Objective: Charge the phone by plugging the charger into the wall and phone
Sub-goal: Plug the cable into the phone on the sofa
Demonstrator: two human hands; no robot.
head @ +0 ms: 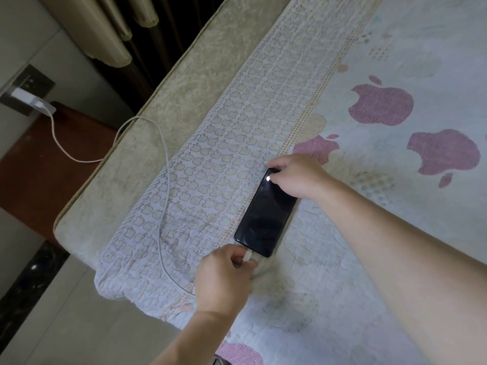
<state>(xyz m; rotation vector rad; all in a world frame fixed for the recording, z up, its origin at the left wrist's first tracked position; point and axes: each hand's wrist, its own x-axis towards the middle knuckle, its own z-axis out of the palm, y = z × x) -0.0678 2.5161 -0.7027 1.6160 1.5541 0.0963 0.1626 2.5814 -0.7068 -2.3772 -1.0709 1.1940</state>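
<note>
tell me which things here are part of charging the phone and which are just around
Part of the job:
phone, held at its far end by the right hand
cable plug, pinched by the left hand
white cable
charger in the wall socket

Just around:
apple-print bedspread
mattress
brown nightstand
curtains

Your left hand (224,280) pinches with curled fingers; your right hand (295,175), arm outstretched, grips with bent fingers.

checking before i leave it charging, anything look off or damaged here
Nothing stands out. The charger sits in the wall socket, the cable runs unbroken across the bed, and the phone lies flat, screen intact.
</note>
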